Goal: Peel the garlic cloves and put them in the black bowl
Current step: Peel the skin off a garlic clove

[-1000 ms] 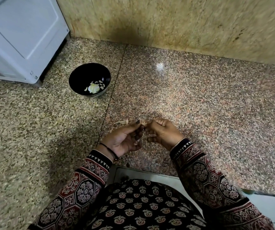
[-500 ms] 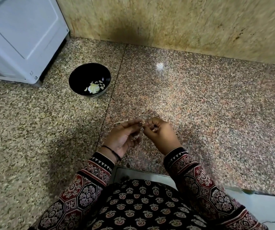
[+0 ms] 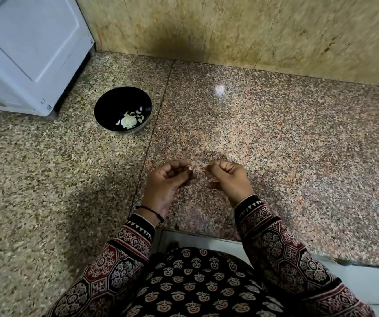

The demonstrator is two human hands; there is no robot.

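Soft, fairly dim light from overhead, with one small white glare spot on the polished desk (image 3: 287, 145). A dark shadow smudges the foot of the wall (image 3: 275, 30); another spreads over the desk's lower left. Wide-angle bending and slight smear toward the edges

Quick tally, counts only: one round black bowl (image 3: 102, 110). Inside it there's one pale lumpy chunk of garlic bulb (image 3: 128, 121) plus some small whitish peeled cloves (image 3: 140, 117). I make it five or six, but they're too tiny to count for sure. Two bare hands, a left hand (image 3: 168, 179) and a right hand (image 3: 228, 177). One small pale garlic clove (image 3: 190, 168) pinched in the left, one thin papery strip of skin (image 3: 205, 165) pinched in the right. Two long maroon-and-black patterned sleeves (image 3: 124, 255). One thin black thread bracelet (image 3: 152, 211). One big white boxy appliance (image 3: 28, 49). Two speckled granite countertop slabs, one greyish-tan slab (image 3: 46, 179) and one pinkish slab (image 3: 275, 145), with one seam between them.
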